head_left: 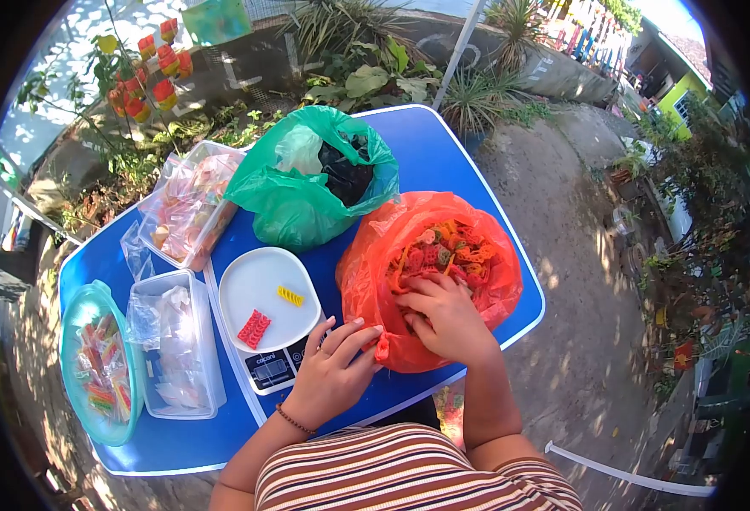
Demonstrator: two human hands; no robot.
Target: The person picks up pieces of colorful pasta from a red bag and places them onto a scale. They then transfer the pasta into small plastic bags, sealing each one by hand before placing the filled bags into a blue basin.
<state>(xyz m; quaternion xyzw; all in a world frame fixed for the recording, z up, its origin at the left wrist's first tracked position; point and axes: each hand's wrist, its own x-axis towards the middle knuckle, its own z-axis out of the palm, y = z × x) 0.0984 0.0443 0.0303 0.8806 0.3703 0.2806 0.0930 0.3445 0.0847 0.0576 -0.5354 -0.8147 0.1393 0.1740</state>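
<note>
A red-orange plastic bag (362, 289) stands with its mouth spread, full of crinkled red, orange and green snack pieces (456, 251). My right hand (447, 319) reaches into it, its visible fingers apart on the pieces; whether anything lies under the fingertips is hidden. At the bag's near left edge, my left hand (336, 362) grips a gathered bit of the plastic, its thumb mostly hidden. Just beyond that hand is a white plate (264, 277) on a kitchen scale (272, 370). One red crinkled piece (253, 330) and one yellow piece (290, 295) lie on the plate.
A green plastic bag (307, 213) holds a black bag (347, 175). Left are a clear tub of packets (189, 204), a white tub with plastic bags (209, 358) and a teal basket of filled packets (72, 375). All stand on a blue folding table (434, 162).
</note>
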